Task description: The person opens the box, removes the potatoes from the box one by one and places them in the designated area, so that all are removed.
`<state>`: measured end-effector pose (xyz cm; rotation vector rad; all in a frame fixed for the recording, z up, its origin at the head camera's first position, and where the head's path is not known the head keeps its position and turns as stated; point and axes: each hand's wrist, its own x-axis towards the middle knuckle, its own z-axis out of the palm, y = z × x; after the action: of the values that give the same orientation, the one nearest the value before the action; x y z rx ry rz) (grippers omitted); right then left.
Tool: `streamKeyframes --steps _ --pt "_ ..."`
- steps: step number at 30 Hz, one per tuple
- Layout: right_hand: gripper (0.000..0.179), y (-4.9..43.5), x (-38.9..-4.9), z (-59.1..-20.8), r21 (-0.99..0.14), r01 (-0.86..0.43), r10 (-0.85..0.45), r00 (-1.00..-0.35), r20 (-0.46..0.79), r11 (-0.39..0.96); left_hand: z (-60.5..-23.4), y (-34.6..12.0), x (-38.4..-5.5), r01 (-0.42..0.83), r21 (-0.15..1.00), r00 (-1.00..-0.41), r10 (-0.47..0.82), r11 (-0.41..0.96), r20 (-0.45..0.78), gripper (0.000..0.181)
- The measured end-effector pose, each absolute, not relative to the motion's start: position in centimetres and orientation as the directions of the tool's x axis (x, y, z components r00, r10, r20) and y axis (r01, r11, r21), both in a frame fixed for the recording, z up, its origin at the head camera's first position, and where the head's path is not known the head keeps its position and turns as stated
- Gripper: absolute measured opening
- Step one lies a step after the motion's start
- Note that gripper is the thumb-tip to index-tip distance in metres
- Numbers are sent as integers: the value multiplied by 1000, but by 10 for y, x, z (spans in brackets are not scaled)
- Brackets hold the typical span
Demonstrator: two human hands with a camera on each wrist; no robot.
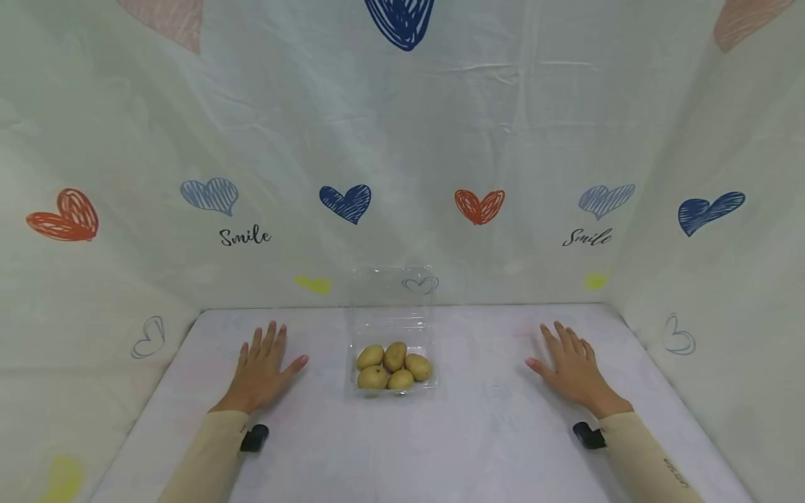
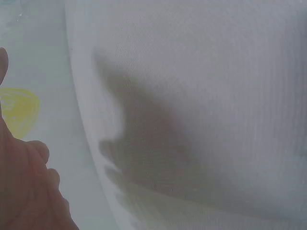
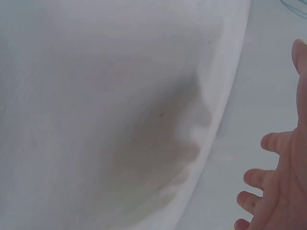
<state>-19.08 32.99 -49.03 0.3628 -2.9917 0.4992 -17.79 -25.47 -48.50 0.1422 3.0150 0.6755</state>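
Several small yellow-brown potatoes (image 1: 394, 358) lie in a clear plastic clamshell box (image 1: 391, 391) at the middle of the white table. Its transparent lid (image 1: 390, 297) stands raised at the back. To the left of the box, my left hand (image 1: 260, 374) is palm down with fingers straight and thumb spread, holding nothing. On the other side, my right hand (image 1: 572, 370) has its fingers spread and holds nothing either. Both hands are apart from the box. Each wrist view shows part of a hand, the left palm (image 2: 29, 187) and the right palm (image 3: 288, 182), over the table and its shadow.
A pale curtain (image 1: 402, 140) printed with hearts and the word Smile hangs behind the table and along both sides. The white table (image 1: 390, 454) reaches back to it. A black wrist device (image 1: 255, 438) is on the left sleeve, another black device (image 1: 589, 435) on the right.
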Motion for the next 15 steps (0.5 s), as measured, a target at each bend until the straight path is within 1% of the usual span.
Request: streamKeyframes --steps 7,15 --pt "86 312 -191 -488 -285 -293 -258 -954 153 913 -489 -252 -175 107 477 -994 112 872 18 99" --pt "86 284 -191 -480 -247 -356 -317 -930 184 901 -481 -238 -172 110 528 -990 137 842 -12 92"
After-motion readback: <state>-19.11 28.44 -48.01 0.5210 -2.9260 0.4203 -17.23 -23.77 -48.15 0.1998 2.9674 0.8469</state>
